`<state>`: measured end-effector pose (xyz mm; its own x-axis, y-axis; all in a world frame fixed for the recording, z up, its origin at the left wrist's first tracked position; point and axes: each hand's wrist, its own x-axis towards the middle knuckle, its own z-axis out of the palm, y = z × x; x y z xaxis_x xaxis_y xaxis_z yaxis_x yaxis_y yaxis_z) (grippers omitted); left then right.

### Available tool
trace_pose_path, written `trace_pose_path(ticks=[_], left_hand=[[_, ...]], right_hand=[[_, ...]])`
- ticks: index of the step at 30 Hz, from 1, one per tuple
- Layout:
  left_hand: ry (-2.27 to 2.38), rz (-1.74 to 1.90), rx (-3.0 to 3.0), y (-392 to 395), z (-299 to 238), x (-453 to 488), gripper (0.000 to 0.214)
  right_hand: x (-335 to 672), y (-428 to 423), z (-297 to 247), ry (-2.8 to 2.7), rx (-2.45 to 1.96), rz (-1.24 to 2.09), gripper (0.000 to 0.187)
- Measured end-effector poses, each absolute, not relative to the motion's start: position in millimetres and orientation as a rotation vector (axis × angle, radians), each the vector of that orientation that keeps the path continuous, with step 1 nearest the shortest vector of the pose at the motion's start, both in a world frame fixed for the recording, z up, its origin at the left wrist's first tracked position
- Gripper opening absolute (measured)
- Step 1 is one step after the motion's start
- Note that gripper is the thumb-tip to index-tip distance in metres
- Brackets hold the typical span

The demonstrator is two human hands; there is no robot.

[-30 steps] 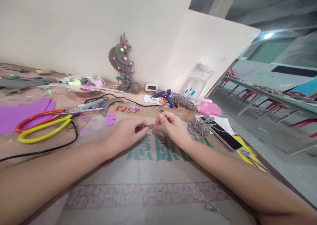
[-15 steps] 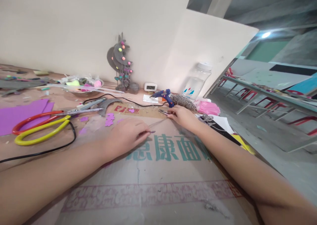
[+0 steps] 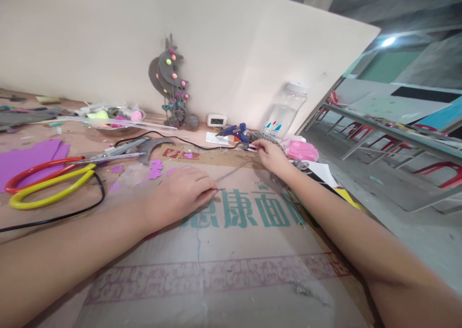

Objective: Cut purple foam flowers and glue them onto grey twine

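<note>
My left hand (image 3: 182, 191) is closed in a pinch over the cardboard, with a short end of grey yarn (image 3: 221, 189) poking out past the fingertips. A thin strand runs from near this hand toward the right; its far end is hard to make out. Further back, my right hand (image 3: 270, 156) closes around a small pair of scissors (image 3: 248, 147), whose metal tips point left and whose handles the fingers hide. Just behind it lies a blue glue gun (image 3: 234, 132) with a black cord. Purple foam cut-outs (image 3: 156, 169) lie beyond my left hand.
Large scissors with red and yellow handles (image 3: 52, 186) lie left, by purple foam sheets (image 3: 31, 162). Behind stand a bowl (image 3: 111, 131), a grey moon ornament (image 3: 169, 80), a small clock (image 3: 217, 120) and a water bottle (image 3: 287, 109). Pink plastic (image 3: 301, 150) sits right.
My right hand has moved away from me and slightly right with the small scissors, toward the glue gun. My left hand stays nearly in place, still pinching. The view has shifted slightly.
</note>
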<state>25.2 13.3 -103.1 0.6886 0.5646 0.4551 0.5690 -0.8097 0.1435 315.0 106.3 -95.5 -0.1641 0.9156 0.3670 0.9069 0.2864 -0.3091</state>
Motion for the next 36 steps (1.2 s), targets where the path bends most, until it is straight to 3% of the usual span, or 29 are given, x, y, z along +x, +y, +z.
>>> trace_pose_path(ticks=[8, 13, 17, 21, 25, 29, 36], left_hand=[[-1.086, -0.795, -2.907, 14.3, -102.4, 24.8, 0.023], [-1.113, -0.802, -2.922, 15.6, -105.2, 23.9, 0.025], [-1.109, -0.798, -2.922, 14.1, -103.8, 24.5, 0.024], [-1.093, -0.815, -2.944, 12.6, -100.6, 25.4, 0.021], [-1.273, -1.012, -2.956, 18.1, -101.1, 25.6, 0.019], [-1.454, -1.176, -2.96, 24.2, -102.4, 25.5, 0.021], [-1.493, -1.182, -3.009, 20.4, -101.0, 26.5, 0.022]], right_hand=[[308.8, 97.7, -65.0, -1.971, -1.514, 0.227, 0.031], [298.7, 84.6, -56.3, -2.019, -1.588, 0.152, 0.017], [291.0, 73.8, -48.2, -1.994, -1.542, 0.138, 0.029], [268.1, 49.6, -49.1, -2.072, -1.35, 0.436, 0.039], [237.9, 25.1, -72.0, -1.936, -1.117, 0.675, 0.02], [224.0, 16.8, -94.0, -1.84, -1.136, 0.917, 0.022], [224.1, 19.8, -99.4, -1.756, -1.145, 1.023, 0.015]])
